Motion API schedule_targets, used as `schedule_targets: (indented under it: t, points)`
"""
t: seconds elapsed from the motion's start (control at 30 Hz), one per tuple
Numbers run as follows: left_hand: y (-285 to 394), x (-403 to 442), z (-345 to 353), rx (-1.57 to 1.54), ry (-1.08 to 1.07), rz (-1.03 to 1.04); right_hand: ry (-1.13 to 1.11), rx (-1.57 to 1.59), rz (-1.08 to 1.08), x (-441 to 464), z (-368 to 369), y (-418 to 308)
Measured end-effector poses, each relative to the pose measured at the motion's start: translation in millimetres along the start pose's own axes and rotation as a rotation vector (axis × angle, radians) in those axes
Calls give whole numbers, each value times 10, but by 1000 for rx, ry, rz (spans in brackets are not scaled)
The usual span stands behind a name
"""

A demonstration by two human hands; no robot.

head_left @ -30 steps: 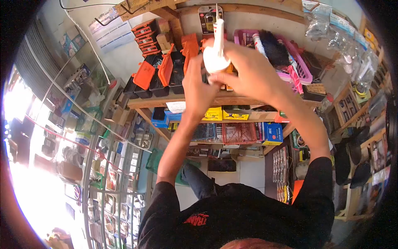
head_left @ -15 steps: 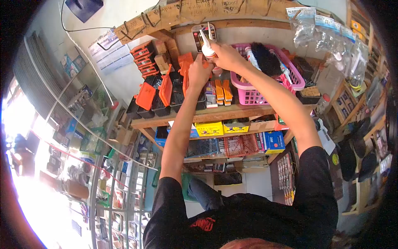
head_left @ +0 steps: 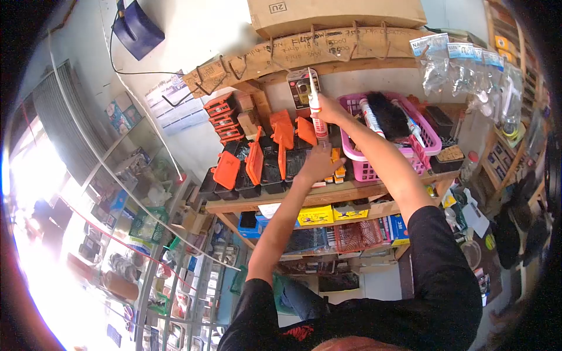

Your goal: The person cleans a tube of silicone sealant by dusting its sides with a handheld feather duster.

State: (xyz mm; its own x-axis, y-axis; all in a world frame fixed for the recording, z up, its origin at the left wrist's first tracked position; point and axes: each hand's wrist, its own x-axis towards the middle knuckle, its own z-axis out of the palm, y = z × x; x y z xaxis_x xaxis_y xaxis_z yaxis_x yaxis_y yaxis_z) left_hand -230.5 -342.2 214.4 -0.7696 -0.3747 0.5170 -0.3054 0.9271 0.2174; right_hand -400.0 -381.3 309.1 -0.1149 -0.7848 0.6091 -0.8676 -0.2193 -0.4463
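Note:
My right hand (head_left: 331, 110) is wrapped round a white and red sealant tube (head_left: 319, 125). The tube stands nearly upright at the shelf, its long white nozzle pointing up. Just below the tube's lower end, my left hand (head_left: 318, 166) has its fingers spread. Part of the small yellow-orange boxes (head_left: 339, 164) lies beside and behind that hand. Black bins with raised orange lids (head_left: 253, 164) stand to the left. Right of the tube is a pink basket (head_left: 366, 169) holding more white tubes (head_left: 370, 117) and a black bristly brush (head_left: 387, 117).
A wooden board with hooks (head_left: 281, 55) runs above the shelf, with a cardboard box (head_left: 339, 16) over it. Clear plastic packets (head_left: 434, 61) hang at the right. Yellow boxes (head_left: 316, 215) fill a lower shelf. A glass display case (head_left: 158, 234) stands at the left.
Both hands were together at the tube, which leaned left. Now it is more upright in my right hand, and my left hand has come away lower with spread fingers. The view has shifted too.

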Motion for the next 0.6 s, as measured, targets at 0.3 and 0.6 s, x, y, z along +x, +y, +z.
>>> schedule_targets:
  t: [0.3, 0.6]
  points:
    - [214, -251, 116, 103, -59, 21, 74, -60, 105, 18, 32, -53]
    - [488, -328, -100, 155, -139, -37, 69, -193, 108, 129, 73, 305]
